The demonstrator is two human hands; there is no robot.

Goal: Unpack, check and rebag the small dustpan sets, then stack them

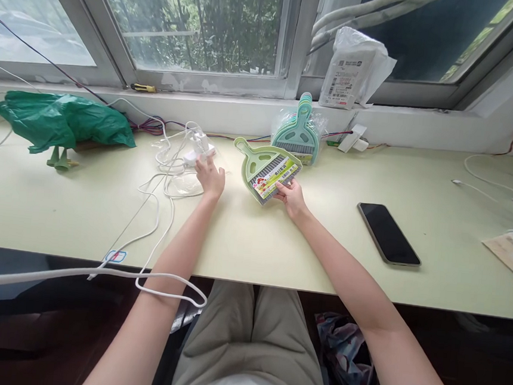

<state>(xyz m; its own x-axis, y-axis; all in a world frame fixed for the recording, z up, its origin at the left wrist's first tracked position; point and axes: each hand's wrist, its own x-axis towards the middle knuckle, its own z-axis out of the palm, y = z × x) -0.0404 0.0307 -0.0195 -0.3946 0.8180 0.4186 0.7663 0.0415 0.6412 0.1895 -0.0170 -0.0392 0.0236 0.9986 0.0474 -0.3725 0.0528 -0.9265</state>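
Note:
My right hand [294,200] grips the lower edge of a light green mini dustpan set [261,166], thumb on its printed label. Grey brush bristles show behind the label, and the handle points up and left. My left hand [210,178] has its fingers apart beside a white power strip [198,154] and some crumpled clear plastic; whether the fingertips touch either cannot be made out. Behind the green set, a stack of teal dustpan sets [298,130] in clear wrapping leans against the wall under the window.
White cables [157,202] tangle at the left and hang over the front edge. A black phone [389,234] lies at the right. Green plastic [65,122] is bunched at the far left. On the sill are a white package [345,77] and a yellow-black screwdriver [143,88].

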